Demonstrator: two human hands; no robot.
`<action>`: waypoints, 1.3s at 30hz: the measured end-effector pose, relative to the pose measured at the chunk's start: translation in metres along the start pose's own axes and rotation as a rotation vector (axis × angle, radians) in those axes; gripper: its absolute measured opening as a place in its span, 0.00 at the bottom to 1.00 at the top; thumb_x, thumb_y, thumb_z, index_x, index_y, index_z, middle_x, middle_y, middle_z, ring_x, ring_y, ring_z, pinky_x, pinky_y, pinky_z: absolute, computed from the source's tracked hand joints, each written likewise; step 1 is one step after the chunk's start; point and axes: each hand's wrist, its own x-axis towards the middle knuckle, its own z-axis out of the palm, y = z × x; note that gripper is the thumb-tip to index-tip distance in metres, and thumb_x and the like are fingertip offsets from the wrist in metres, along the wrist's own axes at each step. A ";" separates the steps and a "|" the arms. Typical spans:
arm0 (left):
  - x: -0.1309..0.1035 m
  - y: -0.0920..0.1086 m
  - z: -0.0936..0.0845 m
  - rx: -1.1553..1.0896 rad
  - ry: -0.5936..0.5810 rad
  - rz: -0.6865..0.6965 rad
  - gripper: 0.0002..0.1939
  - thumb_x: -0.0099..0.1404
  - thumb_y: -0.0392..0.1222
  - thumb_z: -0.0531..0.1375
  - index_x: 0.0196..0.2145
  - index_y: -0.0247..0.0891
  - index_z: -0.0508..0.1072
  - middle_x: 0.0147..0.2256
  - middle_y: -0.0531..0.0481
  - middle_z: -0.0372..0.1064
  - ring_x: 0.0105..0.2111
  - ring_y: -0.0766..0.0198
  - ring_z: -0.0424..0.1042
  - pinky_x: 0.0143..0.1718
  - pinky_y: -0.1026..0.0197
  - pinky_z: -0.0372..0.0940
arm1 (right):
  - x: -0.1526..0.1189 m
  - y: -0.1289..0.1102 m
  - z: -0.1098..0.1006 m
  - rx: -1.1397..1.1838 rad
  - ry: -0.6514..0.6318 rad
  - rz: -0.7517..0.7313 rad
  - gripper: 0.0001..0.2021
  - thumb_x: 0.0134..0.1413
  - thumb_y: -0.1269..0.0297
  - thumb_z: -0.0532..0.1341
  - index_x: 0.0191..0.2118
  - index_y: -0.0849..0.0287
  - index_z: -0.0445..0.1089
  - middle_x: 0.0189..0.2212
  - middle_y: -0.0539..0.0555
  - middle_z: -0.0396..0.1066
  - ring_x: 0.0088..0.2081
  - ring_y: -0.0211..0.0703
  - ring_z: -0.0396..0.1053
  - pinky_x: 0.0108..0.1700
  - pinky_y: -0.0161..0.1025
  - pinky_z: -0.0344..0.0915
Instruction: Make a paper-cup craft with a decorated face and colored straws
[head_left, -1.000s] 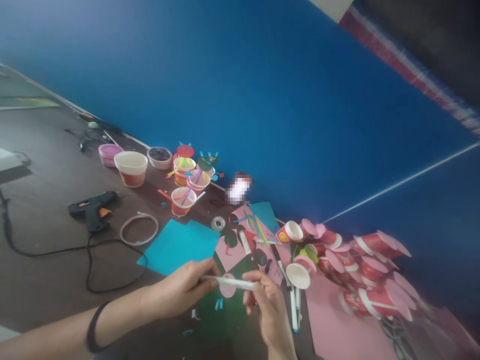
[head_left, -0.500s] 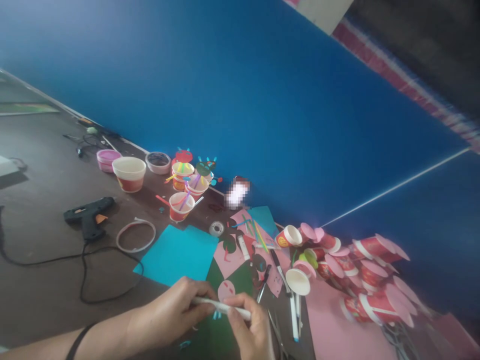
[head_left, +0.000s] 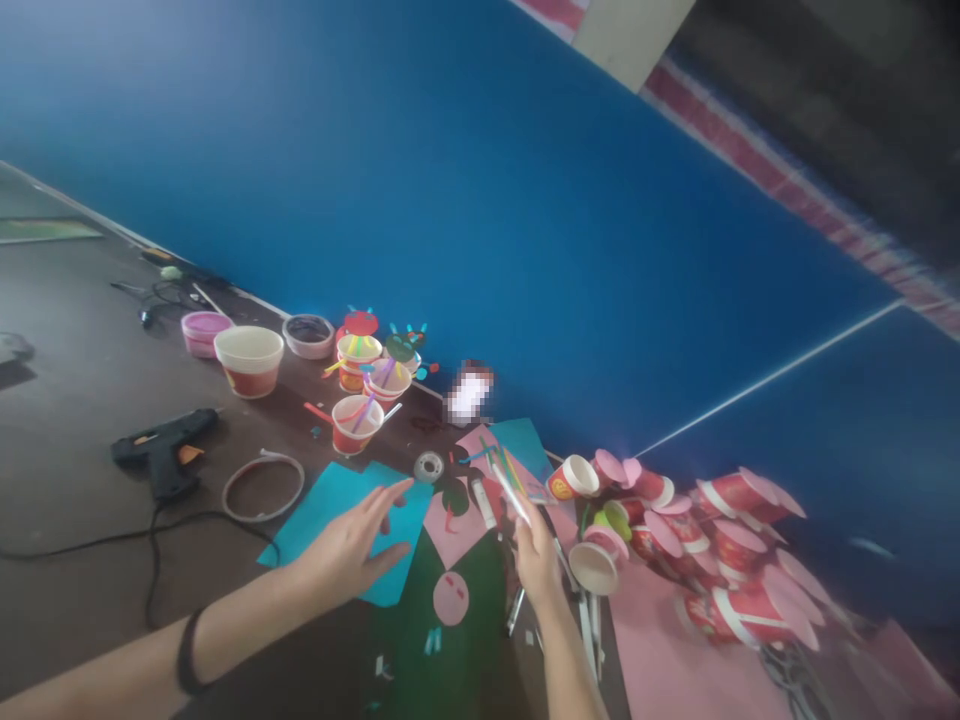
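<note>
My left hand [head_left: 360, 545] is open above the blue paper [head_left: 319, 510], its fingers spread and nothing in them. A slim white pen [head_left: 510, 492] is in my right hand [head_left: 538, 560], its far end pointing up and left over coloured paper strips [head_left: 516, 470]. Below and between the hands, a pink paper circle [head_left: 451, 598] with small red marks rests on dark green paper [head_left: 480, 570]. Small light-blue pieces [head_left: 433, 641] lie under it. A white glue stick [head_left: 484, 503] is left of the pen, near a pink sheet [head_left: 454, 530] with a dark green circle.
A black glue gun [head_left: 165, 455] and its cord lie left, beside a coiled ring [head_left: 262, 487]. Decorated paper cups [head_left: 358, 425] stand near the blue wall [head_left: 450, 200]. Several red cups with pink discs [head_left: 739, 545] crowd the right. A tape roll [head_left: 429, 467] sits centrally.
My left hand has let go of the white pen and moved up and left, fingers spreading. My right hand has carried the pen up and away, turning it steeper.
</note>
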 end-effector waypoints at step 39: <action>-0.003 -0.023 0.007 -0.040 0.097 0.102 0.13 0.65 0.34 0.50 0.47 0.40 0.63 0.33 0.49 0.66 0.25 0.68 0.65 0.28 0.66 0.63 | 0.137 -0.050 0.100 -0.787 -0.077 -0.131 0.25 0.58 0.70 0.51 0.61 0.62 0.51 0.44 0.63 0.64 0.46 0.52 0.64 0.44 0.42 0.59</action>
